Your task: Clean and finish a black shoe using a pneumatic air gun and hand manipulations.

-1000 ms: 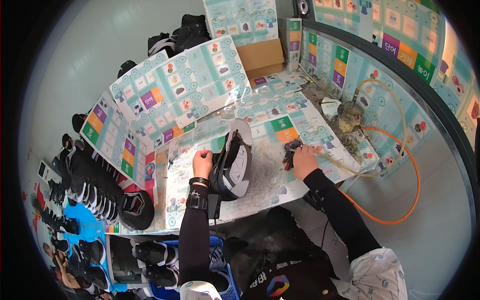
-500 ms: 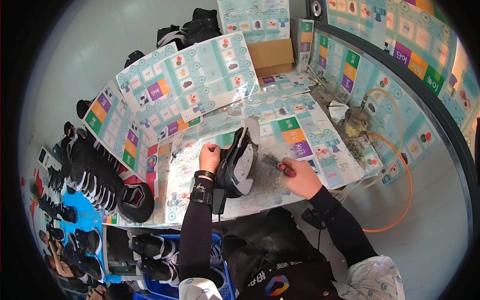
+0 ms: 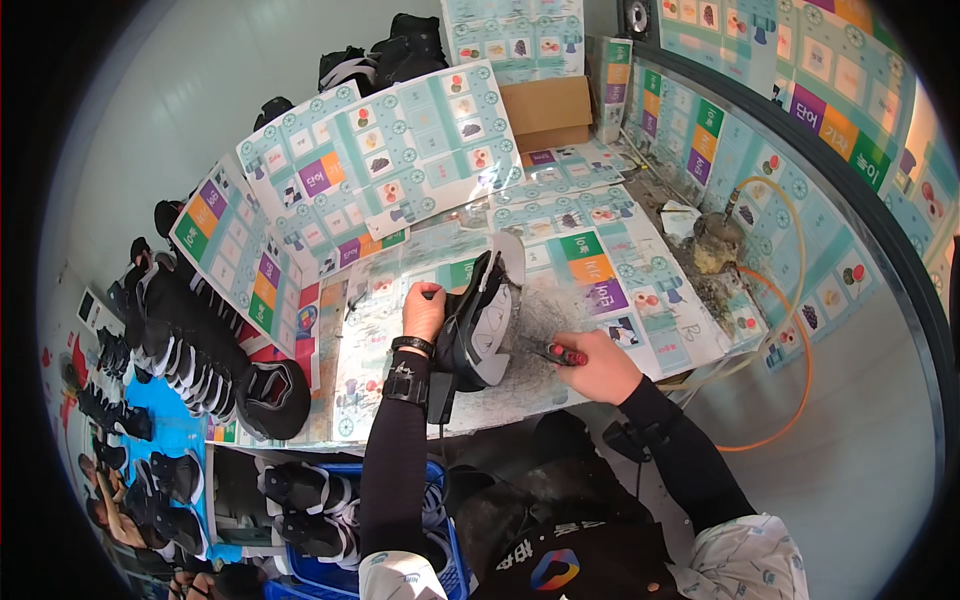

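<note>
In the head view, a black and grey shoe point(image 3: 480, 325) is held upright on its heel at the middle of the workbench point(image 3: 640, 300), its pale sole turned toward the right. The left hand point(image 3: 424, 312) is closed around the shoe's upper from the left side. The right hand point(image 3: 598, 366) is closed on a small tool with a red and black handle point(image 3: 556, 352), whose tip is pointed at the sole near its lower edge.

Compared with a second ago, the right hand has been brought in from the right part of the bench, where it lay near the tangled clutter, to a place just beside the shoe. Half a second ago the tool was already in that hand, a little higher; it is now set lower and closer to the sole. The left hand's hold on the shoe is unchanged.

The tool's working tip is too small to be made out, and whether it touches the sole cannot be told. The left fingers are hidden behind the shoe. Rows of black shoes point(image 3: 170, 335) are lined along the left, partly cut off by the dark rim. An orange hose point(image 3: 790, 340) is looped over the floor at the right, and a cardboard box point(image 3: 545, 110) is set at the back.
</note>
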A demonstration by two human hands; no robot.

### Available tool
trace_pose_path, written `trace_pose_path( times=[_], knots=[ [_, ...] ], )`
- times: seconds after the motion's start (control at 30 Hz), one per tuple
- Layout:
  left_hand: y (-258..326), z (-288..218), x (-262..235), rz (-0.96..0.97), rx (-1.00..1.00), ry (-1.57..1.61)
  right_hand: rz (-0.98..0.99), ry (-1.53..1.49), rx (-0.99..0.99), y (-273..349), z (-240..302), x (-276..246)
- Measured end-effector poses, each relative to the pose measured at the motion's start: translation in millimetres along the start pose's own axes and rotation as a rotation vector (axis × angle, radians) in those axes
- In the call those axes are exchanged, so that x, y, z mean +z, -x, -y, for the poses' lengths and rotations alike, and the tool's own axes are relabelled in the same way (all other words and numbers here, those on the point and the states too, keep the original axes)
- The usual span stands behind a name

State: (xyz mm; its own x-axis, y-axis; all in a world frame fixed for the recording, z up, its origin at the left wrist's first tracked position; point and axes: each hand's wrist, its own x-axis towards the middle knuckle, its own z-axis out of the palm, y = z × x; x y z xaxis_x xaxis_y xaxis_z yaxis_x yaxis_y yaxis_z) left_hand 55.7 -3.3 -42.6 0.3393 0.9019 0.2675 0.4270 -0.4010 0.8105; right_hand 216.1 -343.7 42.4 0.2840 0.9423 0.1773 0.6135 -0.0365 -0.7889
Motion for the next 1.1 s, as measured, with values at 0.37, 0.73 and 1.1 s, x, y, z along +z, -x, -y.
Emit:
trace_pose_path(
  times=[0.37, 0.73, 1.1],
  knots=[
    [24.4, -24.2, -12.7, 0.013, 0.013, 0.199, -0.031, -0.002, -0.036, 8.4, -14.2, 9.8],
    [44.5, -35.3, -25.7, 0.009, -0.016, 0.388, -0.015, -0.085, 0.133, 21.1, -2.7, 6.4],
    [35.5, -72.2, -52.9, 0.103, -0.093, 0.868, -0.090, -0.042, -0.055, 26.4, 9.1, -1.4]
  ],
)
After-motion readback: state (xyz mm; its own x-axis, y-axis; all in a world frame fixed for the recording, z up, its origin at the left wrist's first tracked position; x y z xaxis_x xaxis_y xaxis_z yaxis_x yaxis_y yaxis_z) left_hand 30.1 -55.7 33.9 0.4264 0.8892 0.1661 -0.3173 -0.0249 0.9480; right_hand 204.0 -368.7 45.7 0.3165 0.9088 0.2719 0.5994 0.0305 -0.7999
